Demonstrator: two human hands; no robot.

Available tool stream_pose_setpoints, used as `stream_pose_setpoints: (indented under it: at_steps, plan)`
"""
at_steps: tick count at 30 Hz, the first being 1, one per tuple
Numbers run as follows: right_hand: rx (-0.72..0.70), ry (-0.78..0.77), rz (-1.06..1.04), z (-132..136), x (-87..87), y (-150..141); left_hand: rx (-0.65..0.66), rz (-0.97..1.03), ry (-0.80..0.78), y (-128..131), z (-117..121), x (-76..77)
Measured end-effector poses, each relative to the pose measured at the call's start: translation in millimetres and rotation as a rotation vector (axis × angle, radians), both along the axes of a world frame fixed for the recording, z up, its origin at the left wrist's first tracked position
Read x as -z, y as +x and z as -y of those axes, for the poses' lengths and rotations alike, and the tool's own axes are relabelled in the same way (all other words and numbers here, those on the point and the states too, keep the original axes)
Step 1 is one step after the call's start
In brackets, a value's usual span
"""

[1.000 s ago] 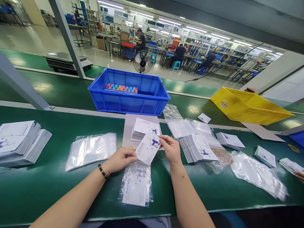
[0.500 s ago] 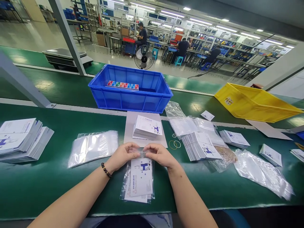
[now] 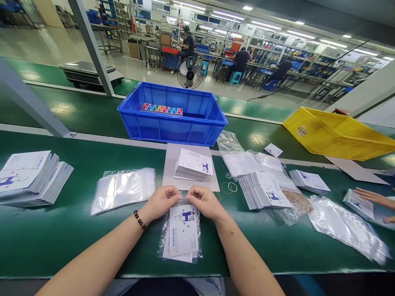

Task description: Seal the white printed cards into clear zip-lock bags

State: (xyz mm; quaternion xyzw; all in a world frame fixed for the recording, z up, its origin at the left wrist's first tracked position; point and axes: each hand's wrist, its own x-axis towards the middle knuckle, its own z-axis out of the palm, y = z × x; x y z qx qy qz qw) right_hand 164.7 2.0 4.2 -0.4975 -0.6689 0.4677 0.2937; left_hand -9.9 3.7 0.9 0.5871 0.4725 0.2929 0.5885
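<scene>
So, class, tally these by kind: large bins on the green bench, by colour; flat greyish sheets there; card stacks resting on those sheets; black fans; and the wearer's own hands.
Blue bin: 1
Yellow bin: 1
Middle sheet and right sheet: 2
Card stack: 1
Fan: 1
Left hand and right hand: 2
Total: 8

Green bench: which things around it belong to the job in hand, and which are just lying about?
Likely in the job:
- bagged booklet, between left hand and right hand
- booklet stack
- flat clear bags

Seemingly lying about:
- white rubber band
- yellow crate
- fan
</scene>
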Motion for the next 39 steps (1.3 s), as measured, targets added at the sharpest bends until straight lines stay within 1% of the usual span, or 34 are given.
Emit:
stream_pose_setpoints:
  at_steps: [4,8,11,13,14,15,17,18,20,22,25,27,29,32,35,37,39]
  plan:
    - [-0.041,0.069,0.032,3,1.0,-6,0.047,-0.048,0.009,1,1,1.2]
    - [-0.052,0.184,0.058,6,2.8,-10,0.068,-0.133,0.117,3,3,-0.7]
    - [-0.048,0.237,0.067,6,4.4,-8,0.069,-0.273,0.295,-4,4,-11.8]
    - [0.002,0.306,0.076,5,5.8,-6,0.013,-0.399,0.431,-16,3,-22.7]
    - [0.043,0.348,0.078,4,6.5,-5,-0.032,-0.477,0.47,-25,1,-27.8]
    - [0.091,0.388,0.078,4,7.1,-3,-0.085,-0.577,0.472,-36,-1,-32.1]
    - [0.171,0.443,0.074,3,7.9,-2,-0.135,-0.8,0.399,-60,-7,-36.4]
    - [0.193,0.454,0.072,3,8.0,-2,-0.129,-0.917,0.344,-72,-11,-35.9]
    - [0.207,0.462,0.066,4,7.7,-3,-0.076,-1.105,0.194,-94,-17,-30.0]
    - [0.208,0.461,0.055,5,7.0,-5,0.001,-1.188,0.078,-109,-21,-20.1]
    - [0.219,0.458,0.034,7,7.0,-8,0.067,-1.186,0.093,-118,-22,-6.9]
    - [0.219,0.459,0.025,7,8.0,-11,0.069,-1.167,0.1,-117,-21,-2.8]
    - [0.206,0.463,0.024,7,9.7,-12,0.046,-1.135,0.07,-116,-20,-1.6]
    - [0.184,0.464,0.028,7,11.5,-14,0.018,-1.093,0.052,-116,-21,-0.8]
    - [0.18,0.461,0.028,7,11.3,-15,0.038,-1.116,0.089,-118,-23,-1.8]
    - [0.18,0.463,0.025,7,10.3,-15,0.046,-1.123,0.103,-114,-21,-6.5]
    - [0.161,0.472,0.012,8,9.6,-16,0.039,-1.086,0.118,-103,-15,-15.0]
